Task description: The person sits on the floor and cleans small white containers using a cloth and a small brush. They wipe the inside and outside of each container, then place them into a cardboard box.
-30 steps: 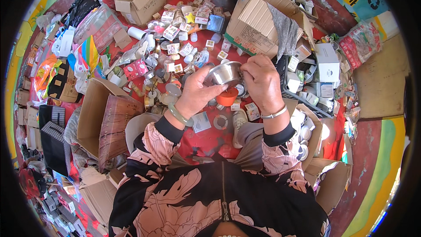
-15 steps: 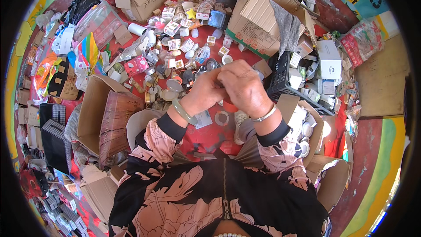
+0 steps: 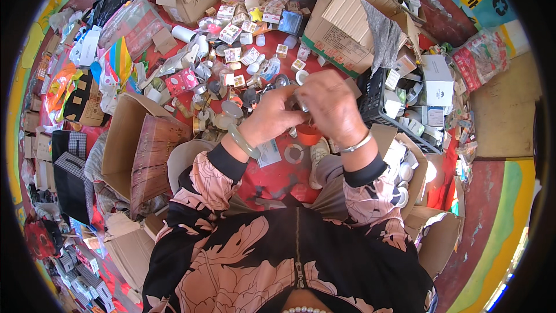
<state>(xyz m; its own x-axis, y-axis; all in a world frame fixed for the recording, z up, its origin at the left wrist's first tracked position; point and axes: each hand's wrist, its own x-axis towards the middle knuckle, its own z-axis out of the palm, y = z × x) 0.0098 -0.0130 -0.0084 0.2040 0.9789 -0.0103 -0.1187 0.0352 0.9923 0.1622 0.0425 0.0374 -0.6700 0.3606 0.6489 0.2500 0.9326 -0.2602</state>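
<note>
My left hand (image 3: 270,117) and my right hand (image 3: 332,107) meet in front of me, above the red floor. Between the left thumb and fingers sits a small shiny piece (image 3: 302,105), mostly covered, its kind unclear. The right hand's fingers curl over that same spot; the hand is slightly blurred, and what its fingers hold is hidden. Just below the right hand shows an orange-red round piece (image 3: 308,134); I cannot tell if it hangs from the hand or lies lower. Beyond the hands spreads a pile of small boxes, jars and lids (image 3: 231,75).
An open carton of white round lids (image 3: 401,165) stands at my right, beside a black plastic crate (image 3: 376,101) full of small boxes. Cardboard boxes stand at my left (image 3: 124,139) and far right (image 3: 347,23). A paper slip (image 3: 268,153) lies near my white shoe (image 3: 318,162).
My hands have drawn slightly apart and the right one has turned. The small shiny piece and the orange-red piece now show. The whole view has shifted slightly.
</note>
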